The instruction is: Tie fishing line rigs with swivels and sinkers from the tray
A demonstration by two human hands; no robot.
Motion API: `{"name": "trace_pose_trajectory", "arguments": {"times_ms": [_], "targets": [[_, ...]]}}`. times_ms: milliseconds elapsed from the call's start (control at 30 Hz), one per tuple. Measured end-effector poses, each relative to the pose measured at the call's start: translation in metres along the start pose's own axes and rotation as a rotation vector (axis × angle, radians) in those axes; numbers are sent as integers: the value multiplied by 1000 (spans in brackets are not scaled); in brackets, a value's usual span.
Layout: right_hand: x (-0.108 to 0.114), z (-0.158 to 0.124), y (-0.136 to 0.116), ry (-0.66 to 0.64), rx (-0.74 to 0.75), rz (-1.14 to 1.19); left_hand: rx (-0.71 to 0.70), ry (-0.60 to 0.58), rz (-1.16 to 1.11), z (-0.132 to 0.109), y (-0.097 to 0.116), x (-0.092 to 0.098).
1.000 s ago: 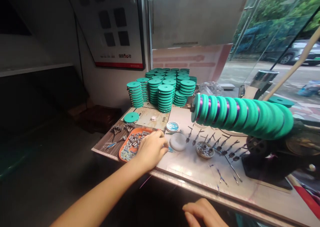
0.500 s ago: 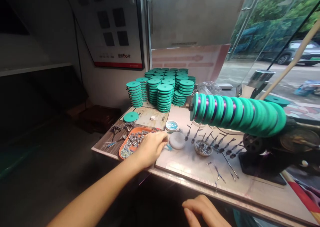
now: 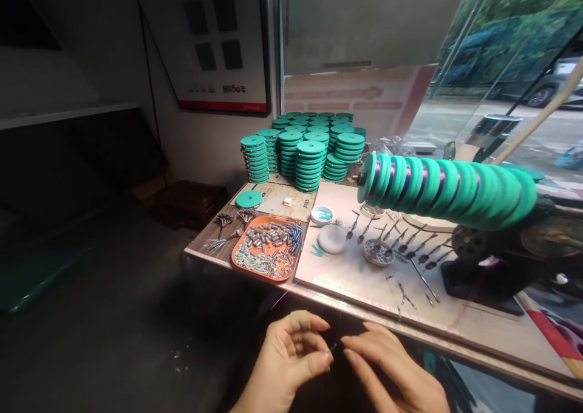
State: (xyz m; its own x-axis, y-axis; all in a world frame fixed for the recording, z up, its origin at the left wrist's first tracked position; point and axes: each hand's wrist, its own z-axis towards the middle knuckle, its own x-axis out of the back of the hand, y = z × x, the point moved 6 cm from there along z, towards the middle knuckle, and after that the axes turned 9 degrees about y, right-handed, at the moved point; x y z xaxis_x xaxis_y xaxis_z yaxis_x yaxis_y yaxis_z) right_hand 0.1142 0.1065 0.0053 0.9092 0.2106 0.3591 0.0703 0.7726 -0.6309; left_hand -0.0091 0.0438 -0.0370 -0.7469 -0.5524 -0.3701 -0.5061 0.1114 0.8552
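My left hand [image 3: 296, 355] is in front of the table edge, with thumb and fingers closed on a small thin bluish piece [image 3: 333, 347] that sticks out past the thumb tip. Close beside it on the right is my right hand [image 3: 394, 370], its thumb and index fingertip drawn together near the end of that piece. Whatever the right fingertips hold, if anything, is too small to make out. Beyond the hands, an orange tray [image 3: 237, 268] carries grey cylindrical weights, blue tubes and small metal parts. Light blue slivers [image 3: 317, 251] lie by a round whitish disc [image 3: 332, 239].
Stacks of green foam spools [image 3: 310, 167] stand at the back. A row of green spools on a spindle [image 3: 441, 191] juts in from the right, above a black base [image 3: 480, 288]. Finished-looking rigs [image 3: 403, 294], a bowl of beads [image 3: 379, 261] and a white dish [image 3: 322, 222] sit on the board.
My left hand has drawn back from the tray and disc to meet my right hand below the table edge, now with a small bluish piece in it. The view has shifted slightly.
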Motion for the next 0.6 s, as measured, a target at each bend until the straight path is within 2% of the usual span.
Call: {"name": "trace_pose_trajectory", "arguments": {"times_ms": [100, 200, 333, 433, 600], "targets": [[-2, 2, 0, -132, 105, -72, -30, -7, 36, -1, 0, 2], [-2, 8, -6, -141, 140, -101, -54, -26, 62, -3, 1, 1], [-4, 16, -15, -100, 104, -73, -68, -29, 91, -3, -1, 0], [-6, 13, -13, -130, 60, -73, -74, -30, 129, -4, -2, 0], [-5, 4, -5, -174, 29, -103, -236, 42, 394, -7, 12, 3]]}}
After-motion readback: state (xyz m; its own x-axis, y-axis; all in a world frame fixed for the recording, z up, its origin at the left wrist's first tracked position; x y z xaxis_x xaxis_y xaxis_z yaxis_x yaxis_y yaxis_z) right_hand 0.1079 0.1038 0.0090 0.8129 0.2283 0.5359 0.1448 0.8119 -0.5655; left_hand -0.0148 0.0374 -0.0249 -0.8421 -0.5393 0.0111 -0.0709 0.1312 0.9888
